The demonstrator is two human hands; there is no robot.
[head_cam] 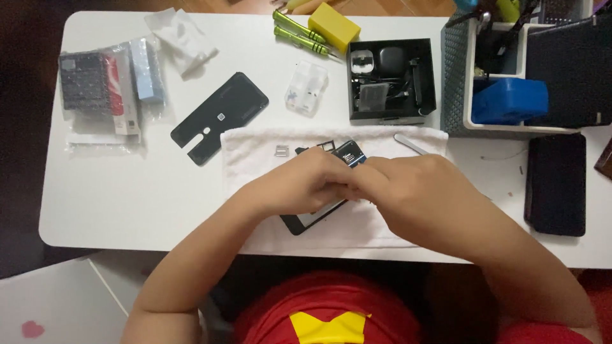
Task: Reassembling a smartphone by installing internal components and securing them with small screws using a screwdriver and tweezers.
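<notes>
Both hands close over an opened phone on a white towel at the middle of the bench.

The left hand (306, 181) and right hand (408, 191) meet, fingers clenched on the phone (319, 213), whose dark corners show at 12 and 7 o'clock of the knuckles. Small loose parts (280, 150) lie on the towel (248, 153) just beyond the fingers at 11 o'clock; a sudden slip of the grip could likely flick them off the cloth. A thin metal tool (411, 144) rests at 1 o'clock. The black back cover (220, 118) sits apart at 10 o'clock. Open bench lies at 9 o'clock; a parts box (392, 79) and grey basket (456, 83) crowd 12 to 2 o'clock, and the near edge runs close under the wrists.
</notes>
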